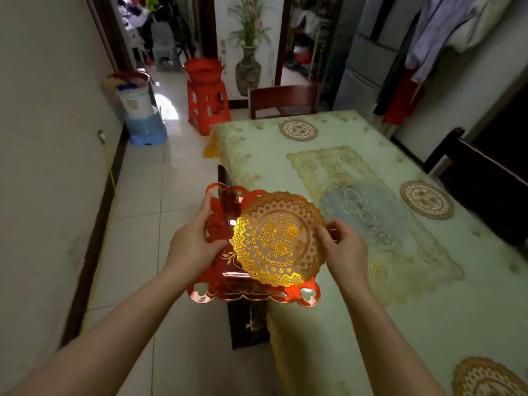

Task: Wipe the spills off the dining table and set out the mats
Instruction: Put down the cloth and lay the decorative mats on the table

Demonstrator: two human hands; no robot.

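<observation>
Pale green dining table [371, 324] fills my right, three round mats [427, 199] already lying on it; over its near left edge my left hand [194, 244] grips a stack of red mats [220, 281]; my right hand [347, 252] pinches the gold round mat [278, 238] on top.

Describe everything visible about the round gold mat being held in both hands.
The round gold mat is a thin, translucent amber disc, plastic by the look, with a scalloped lacy rim, zigzag gold bands and gold flowers at its centre. It is held tilted above the table's near-left edge, lying on top of a red mat. The right hand pinches its right rim; the left hand grips the stack from the left.
</observation>
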